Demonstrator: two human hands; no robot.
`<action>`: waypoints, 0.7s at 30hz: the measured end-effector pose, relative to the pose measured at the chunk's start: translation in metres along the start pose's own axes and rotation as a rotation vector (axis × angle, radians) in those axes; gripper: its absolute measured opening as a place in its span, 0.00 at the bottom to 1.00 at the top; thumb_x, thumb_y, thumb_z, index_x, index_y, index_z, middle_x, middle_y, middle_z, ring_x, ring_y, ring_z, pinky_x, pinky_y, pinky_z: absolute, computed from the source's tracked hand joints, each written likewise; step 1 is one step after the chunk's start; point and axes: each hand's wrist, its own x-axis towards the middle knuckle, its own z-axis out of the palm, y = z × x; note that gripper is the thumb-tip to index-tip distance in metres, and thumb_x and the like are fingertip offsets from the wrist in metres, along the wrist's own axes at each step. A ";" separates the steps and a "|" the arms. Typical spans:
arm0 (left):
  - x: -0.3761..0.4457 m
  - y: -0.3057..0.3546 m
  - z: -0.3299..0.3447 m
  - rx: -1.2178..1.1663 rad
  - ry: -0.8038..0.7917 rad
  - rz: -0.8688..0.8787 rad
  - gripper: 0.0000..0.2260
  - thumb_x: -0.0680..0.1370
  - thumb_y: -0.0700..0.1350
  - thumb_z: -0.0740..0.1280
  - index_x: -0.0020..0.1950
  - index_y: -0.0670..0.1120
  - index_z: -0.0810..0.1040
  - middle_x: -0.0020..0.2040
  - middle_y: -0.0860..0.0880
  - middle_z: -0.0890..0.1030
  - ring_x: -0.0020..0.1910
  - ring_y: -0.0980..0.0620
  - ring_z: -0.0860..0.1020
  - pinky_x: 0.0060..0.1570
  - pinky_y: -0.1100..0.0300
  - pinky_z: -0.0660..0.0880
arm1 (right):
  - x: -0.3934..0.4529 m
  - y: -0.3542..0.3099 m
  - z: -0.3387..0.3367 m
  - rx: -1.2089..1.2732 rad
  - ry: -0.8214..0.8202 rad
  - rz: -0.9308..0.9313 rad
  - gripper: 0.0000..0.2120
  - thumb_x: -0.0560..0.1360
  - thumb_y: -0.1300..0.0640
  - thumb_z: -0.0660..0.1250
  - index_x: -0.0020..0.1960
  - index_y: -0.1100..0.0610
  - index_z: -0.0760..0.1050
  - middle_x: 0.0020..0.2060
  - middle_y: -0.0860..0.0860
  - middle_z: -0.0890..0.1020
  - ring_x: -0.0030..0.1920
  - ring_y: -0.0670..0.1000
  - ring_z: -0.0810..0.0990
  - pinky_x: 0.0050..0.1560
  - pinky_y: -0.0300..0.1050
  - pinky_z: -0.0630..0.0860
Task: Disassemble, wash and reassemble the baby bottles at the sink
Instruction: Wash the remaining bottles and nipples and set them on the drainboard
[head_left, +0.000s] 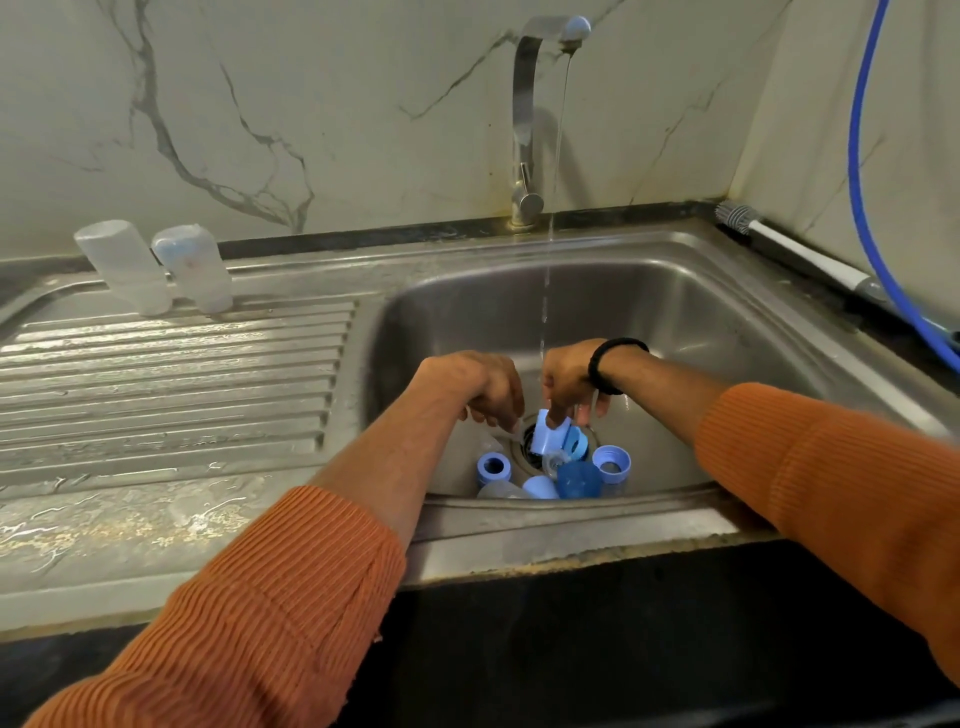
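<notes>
While water runs in a thin stream from the tap (540, 62) at 12 o'clock, both hands work low in the sink (675, 312), just above the drain (530, 449). Left hand (478, 384): fingers curled downward around a thin pale item that is too small to identify; it sits at 9 o'clock of the drain. Right hand (569, 376): fingers pointed down and pinching a pale blue bottle part (545, 434), which stands tilted over the drain; a black band (602, 364) circles the wrist. Both forearms emerge from orange ribbed sleeves (291, 587).

Loose bottle pieces lie clustered at 6 o'clock of the drain, against the near sink wall: a blue screw ring (493, 466) at 7 o'clock, a second blue screw ring (612, 461) at 4 o'clock, a translucent dark blue cap (577, 480) just beside it, a pale dome-shaped cap (540, 487), and a clear bottle body (501, 489) lying on its side.

Two clear bottles (156, 267) stand inverted, side by side, at the far edge of the ribbed draining board (171, 364), at 10 o'clock and well apart from the hands. A bottle brush (779, 241) lies on the table ledge at 2 o'clock, next to a blue hose (857, 156) hanging along the wall.
</notes>
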 end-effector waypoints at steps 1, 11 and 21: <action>0.001 0.001 0.000 -0.013 -0.014 0.011 0.17 0.79 0.46 0.73 0.68 0.51 0.80 0.52 0.50 0.83 0.51 0.53 0.81 0.58 0.54 0.81 | -0.001 -0.001 0.000 -0.005 -0.006 -0.002 0.13 0.76 0.55 0.77 0.56 0.60 0.82 0.47 0.54 0.88 0.45 0.53 0.89 0.52 0.55 0.85; 0.003 -0.003 0.004 0.012 -0.091 -0.161 0.08 0.81 0.43 0.70 0.58 0.43 0.84 0.43 0.47 0.86 0.41 0.52 0.84 0.53 0.54 0.82 | -0.007 -0.037 0.000 -0.001 -0.163 -0.035 0.16 0.75 0.49 0.77 0.47 0.62 0.82 0.34 0.54 0.87 0.31 0.49 0.85 0.34 0.41 0.82; -0.003 -0.008 0.002 0.005 0.215 -0.282 0.10 0.81 0.38 0.64 0.40 0.42 0.73 0.37 0.46 0.75 0.57 0.43 0.82 0.56 0.52 0.77 | -0.023 -0.072 0.035 0.106 -0.635 -0.010 0.29 0.71 0.43 0.80 0.57 0.64 0.76 0.48 0.66 0.87 0.47 0.59 0.89 0.49 0.49 0.86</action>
